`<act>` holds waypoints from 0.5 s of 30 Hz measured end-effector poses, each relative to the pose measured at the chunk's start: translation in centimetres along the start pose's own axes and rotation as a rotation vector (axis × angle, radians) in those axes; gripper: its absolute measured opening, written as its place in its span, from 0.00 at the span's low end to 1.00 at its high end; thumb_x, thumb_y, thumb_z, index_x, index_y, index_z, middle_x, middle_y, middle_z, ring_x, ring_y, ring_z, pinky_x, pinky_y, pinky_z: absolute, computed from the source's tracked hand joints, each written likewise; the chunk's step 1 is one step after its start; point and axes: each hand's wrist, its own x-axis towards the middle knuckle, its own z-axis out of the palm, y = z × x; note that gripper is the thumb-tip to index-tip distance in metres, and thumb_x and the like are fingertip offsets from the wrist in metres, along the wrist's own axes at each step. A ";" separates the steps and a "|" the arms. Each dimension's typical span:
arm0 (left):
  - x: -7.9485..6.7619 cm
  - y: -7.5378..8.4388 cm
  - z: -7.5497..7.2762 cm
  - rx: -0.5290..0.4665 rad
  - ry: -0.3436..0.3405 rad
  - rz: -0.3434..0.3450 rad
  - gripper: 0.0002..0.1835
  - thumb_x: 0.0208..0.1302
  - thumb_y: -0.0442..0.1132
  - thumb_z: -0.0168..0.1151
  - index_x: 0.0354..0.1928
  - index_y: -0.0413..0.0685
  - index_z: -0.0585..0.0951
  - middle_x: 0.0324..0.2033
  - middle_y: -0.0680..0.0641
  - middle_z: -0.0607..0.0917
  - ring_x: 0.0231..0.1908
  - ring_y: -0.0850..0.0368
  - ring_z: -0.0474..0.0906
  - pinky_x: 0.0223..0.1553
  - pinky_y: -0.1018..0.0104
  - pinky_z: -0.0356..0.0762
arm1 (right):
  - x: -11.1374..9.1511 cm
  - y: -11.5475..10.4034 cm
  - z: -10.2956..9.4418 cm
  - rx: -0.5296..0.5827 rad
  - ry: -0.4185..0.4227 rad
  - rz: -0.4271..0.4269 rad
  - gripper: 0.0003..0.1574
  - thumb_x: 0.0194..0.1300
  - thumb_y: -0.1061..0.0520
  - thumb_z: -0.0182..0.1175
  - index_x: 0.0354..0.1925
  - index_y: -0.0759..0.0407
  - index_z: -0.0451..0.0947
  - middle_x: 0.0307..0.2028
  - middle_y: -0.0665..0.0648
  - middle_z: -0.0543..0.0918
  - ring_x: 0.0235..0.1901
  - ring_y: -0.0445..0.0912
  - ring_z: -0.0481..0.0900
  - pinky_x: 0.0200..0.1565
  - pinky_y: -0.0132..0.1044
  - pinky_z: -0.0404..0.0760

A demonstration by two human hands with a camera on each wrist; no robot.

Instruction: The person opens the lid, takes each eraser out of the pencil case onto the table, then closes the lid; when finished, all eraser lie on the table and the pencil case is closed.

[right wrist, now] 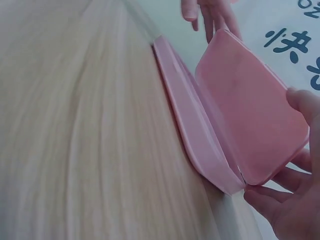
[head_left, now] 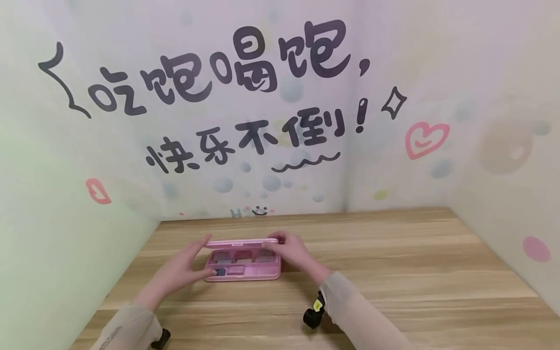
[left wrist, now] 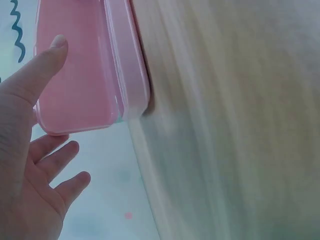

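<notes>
A pink plastic compartment case (head_left: 268,271) lies on the wooden table, its hinged lid (right wrist: 245,105) tilted up along the far side. Several small blocks, among them a dark one (head_left: 220,272) and a pink one (head_left: 236,270), fill some compartments. My right hand (head_left: 296,251) pinches the lid's right end, thumb on the inner side and fingers behind. At the other end my left hand (head_left: 177,273) has its fingers extended behind the lid's edge. The left thumb (left wrist: 42,67) stretches across in front of the lid in the left wrist view.
The wooden tabletop (head_left: 393,272) runs back to a white wall (head_left: 459,63) with dark lettering and coloured dots. Side walls stand at left and right. Black devices sit at both wrists, the right one (head_left: 312,317) hanging under the sleeve.
</notes>
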 end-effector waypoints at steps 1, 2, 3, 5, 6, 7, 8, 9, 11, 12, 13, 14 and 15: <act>-0.1 -0.2 0.1 -0.004 0.011 0.004 0.52 0.53 0.54 0.73 0.74 0.44 0.57 0.65 0.31 0.67 0.62 0.30 0.65 0.57 0.35 0.65 | 0.1 0.0 0.0 0.009 0.015 0.007 0.30 0.59 0.44 0.68 0.50 0.64 0.80 0.44 0.58 0.84 0.44 0.48 0.80 0.47 0.42 0.80; -0.2 -0.3 0.2 -0.008 0.019 0.008 0.53 0.52 0.54 0.73 0.75 0.45 0.56 0.66 0.31 0.66 0.63 0.30 0.64 0.58 0.35 0.64 | 0.2 0.0 0.1 0.011 0.030 0.015 0.30 0.60 0.43 0.67 0.50 0.63 0.80 0.43 0.57 0.83 0.43 0.48 0.79 0.47 0.41 0.80; -0.3 -0.5 0.3 -0.015 0.027 0.011 0.54 0.52 0.53 0.74 0.75 0.46 0.54 0.67 0.30 0.64 0.63 0.29 0.63 0.58 0.34 0.63 | 0.3 0.1 0.1 0.015 0.042 0.019 0.30 0.61 0.42 0.66 0.50 0.64 0.80 0.42 0.57 0.83 0.43 0.47 0.79 0.46 0.41 0.80; -0.3 -0.7 0.5 -0.021 0.034 0.013 0.57 0.51 0.53 0.74 0.77 0.49 0.50 0.68 0.30 0.61 0.64 0.29 0.61 0.58 0.34 0.62 | 0.4 0.0 0.2 0.029 0.060 0.027 0.30 0.62 0.42 0.64 0.49 0.65 0.80 0.41 0.57 0.83 0.40 0.47 0.78 0.44 0.40 0.80; -0.4 -0.8 0.6 -0.024 0.036 0.012 0.58 0.51 0.53 0.74 0.77 0.50 0.49 0.69 0.31 0.60 0.64 0.29 0.60 0.58 0.34 0.62 | 0.5 0.0 0.2 0.036 0.069 0.032 0.29 0.63 0.41 0.63 0.48 0.65 0.80 0.39 0.57 0.83 0.39 0.46 0.78 0.42 0.39 0.80; -0.3 -0.8 0.7 -0.025 0.034 0.014 0.58 0.51 0.53 0.74 0.77 0.50 0.48 0.70 0.31 0.59 0.65 0.29 0.60 0.59 0.34 0.62 | 0.5 -0.1 0.2 0.041 0.075 0.035 0.29 0.64 0.41 0.63 0.47 0.66 0.81 0.38 0.57 0.83 0.37 0.46 0.77 0.41 0.39 0.80; -0.2 -0.8 0.8 -0.026 0.033 0.011 0.59 0.51 0.54 0.74 0.77 0.51 0.47 0.70 0.31 0.58 0.65 0.29 0.59 0.58 0.34 0.62 | 0.5 -0.1 0.2 0.051 0.079 0.042 0.28 0.65 0.42 0.62 0.46 0.66 0.81 0.37 0.57 0.83 0.36 0.45 0.77 0.40 0.38 0.80; -0.1 -0.8 0.9 -0.023 0.031 0.009 0.59 0.51 0.55 0.74 0.77 0.49 0.47 0.70 0.31 0.58 0.65 0.28 0.59 0.58 0.34 0.62 | 0.5 -0.2 0.2 0.057 0.083 0.043 0.27 0.65 0.42 0.61 0.44 0.66 0.81 0.37 0.57 0.83 0.36 0.46 0.76 0.39 0.38 0.80; 0.1 -0.7 1.0 -0.021 0.028 -0.005 0.59 0.51 0.57 0.73 0.77 0.47 0.48 0.71 0.32 0.57 0.65 0.28 0.59 0.58 0.34 0.63 | 0.5 -0.2 0.2 0.070 0.089 0.053 0.26 0.67 0.43 0.59 0.44 0.66 0.81 0.37 0.58 0.83 0.36 0.46 0.76 0.40 0.39 0.80; 0.2 -0.7 1.0 -0.026 0.025 -0.014 0.59 0.51 0.57 0.73 0.76 0.45 0.48 0.71 0.32 0.56 0.65 0.29 0.58 0.58 0.34 0.63 | 0.5 -0.1 0.2 0.079 0.090 0.056 0.26 0.68 0.43 0.59 0.45 0.67 0.81 0.39 0.59 0.83 0.37 0.47 0.77 0.42 0.40 0.80; 0.3 -0.6 1.0 -0.025 0.023 -0.023 0.59 0.51 0.58 0.72 0.76 0.44 0.48 0.71 0.32 0.55 0.66 0.28 0.57 0.58 0.34 0.63 | 0.5 -0.1 0.2 0.090 0.090 0.063 0.27 0.69 0.44 0.58 0.47 0.67 0.80 0.41 0.60 0.83 0.40 0.48 0.78 0.44 0.41 0.80; 0.5 -0.6 1.0 -0.025 0.021 -0.033 0.59 0.52 0.59 0.72 0.76 0.43 0.48 0.71 0.32 0.55 0.66 0.28 0.56 0.58 0.33 0.62 | 0.5 -0.1 0.2 0.101 0.091 0.073 0.28 0.69 0.44 0.58 0.50 0.68 0.79 0.44 0.61 0.83 0.43 0.49 0.79 0.47 0.42 0.80; 0.7 -0.6 1.0 -0.025 0.017 -0.042 0.59 0.52 0.59 0.72 0.76 0.42 0.48 0.72 0.32 0.54 0.66 0.28 0.56 0.58 0.33 0.62 | 0.6 0.0 0.3 0.116 0.088 0.076 0.30 0.69 0.45 0.58 0.54 0.69 0.77 0.47 0.63 0.82 0.46 0.51 0.79 0.50 0.44 0.79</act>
